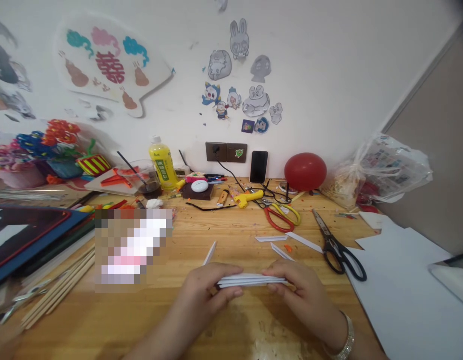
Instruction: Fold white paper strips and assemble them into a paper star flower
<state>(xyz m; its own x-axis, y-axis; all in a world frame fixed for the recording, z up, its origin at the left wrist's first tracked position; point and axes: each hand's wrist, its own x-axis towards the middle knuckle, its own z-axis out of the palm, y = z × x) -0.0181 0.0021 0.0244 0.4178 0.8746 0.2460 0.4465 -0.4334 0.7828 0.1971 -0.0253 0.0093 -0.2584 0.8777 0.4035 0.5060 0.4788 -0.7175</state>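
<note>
Between both hands, just above the wooden table, is a small stack of folded white paper strips (252, 280). My left hand (204, 289) pinches its left end, thumb and fingers closed on it. At the right end my right hand (297, 286) grips the same strips; a sparkling bracelet is on that wrist. Beyond the hands lie a pointed folded paper piece (209, 253) on the left and more narrow folded strips (272, 239) to the right. Black-handled scissors (340, 250) rest right of these, partly on white paper sheets (404, 280).
Red-and-yellow-handled scissors (280, 220), a yellow glue gun (249, 198), a phone (259, 167) and a red balloon (305, 171) stand or lie toward the wall. At left are wooden sticks (60, 287), a yellow drink bottle (162, 165) and a cup of dark liquid (148, 186).
</note>
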